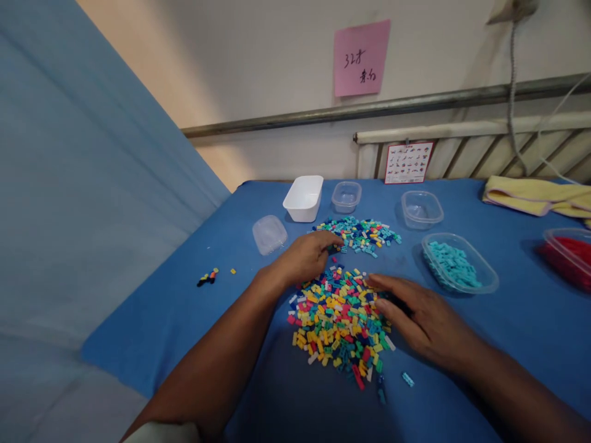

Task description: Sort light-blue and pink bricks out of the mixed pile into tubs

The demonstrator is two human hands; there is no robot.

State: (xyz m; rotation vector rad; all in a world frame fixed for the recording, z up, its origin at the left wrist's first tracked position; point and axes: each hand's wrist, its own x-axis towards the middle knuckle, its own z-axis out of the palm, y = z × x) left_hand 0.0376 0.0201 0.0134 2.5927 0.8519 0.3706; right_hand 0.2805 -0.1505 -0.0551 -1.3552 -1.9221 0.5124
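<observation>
Small toy building bricks in many colours lie in two heaps on a blue cloth. My left hand (311,253) reaches over the gap between them, with its fingertips at the near edge of the far heap (364,234), which is mostly light blue. Its index finger is stretched out, and I see nothing held in it. Beside the right edge of the larger near heap (337,314) is my right hand (415,314), thumb and index finger apart, the fingertips close to the bricks. A loose light-blue brick (407,379) lies nearer to me.
A white tub (305,198), a small clear tub (346,195) and another clear tub (421,209) stand behind. Light-blue bricks fill a clear tub (455,264); red pieces fill another (572,255). A lid (270,234), a small brick figure (208,277) and a yellow cloth (535,195) lie around.
</observation>
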